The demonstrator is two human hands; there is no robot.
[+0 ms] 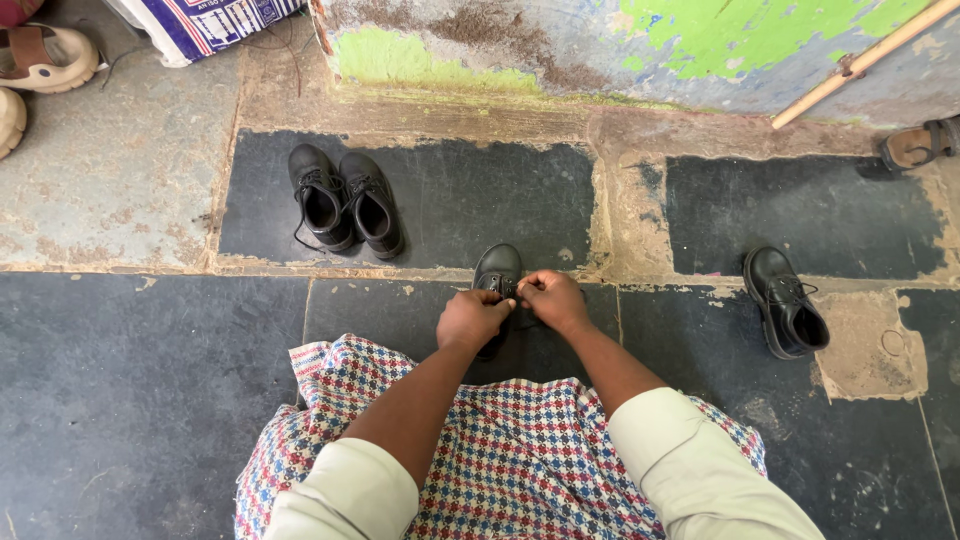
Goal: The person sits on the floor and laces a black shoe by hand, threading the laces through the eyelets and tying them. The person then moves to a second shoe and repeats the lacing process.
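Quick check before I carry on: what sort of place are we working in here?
Probably the threshold or yard of a home: a dark stone-slab floor, a peeling painted wall, and footwear about, a pair of black shoes and sandals. Both hands work at a black shoe.

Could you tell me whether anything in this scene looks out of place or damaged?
Yes. One black shoe sits alone at the right, apart from the neat pair at the left. The wall paint is peeling in patches, and the stone floor has cracked, roughly patched joints. Both hands, left hand and right hand, work another shoe's laces.
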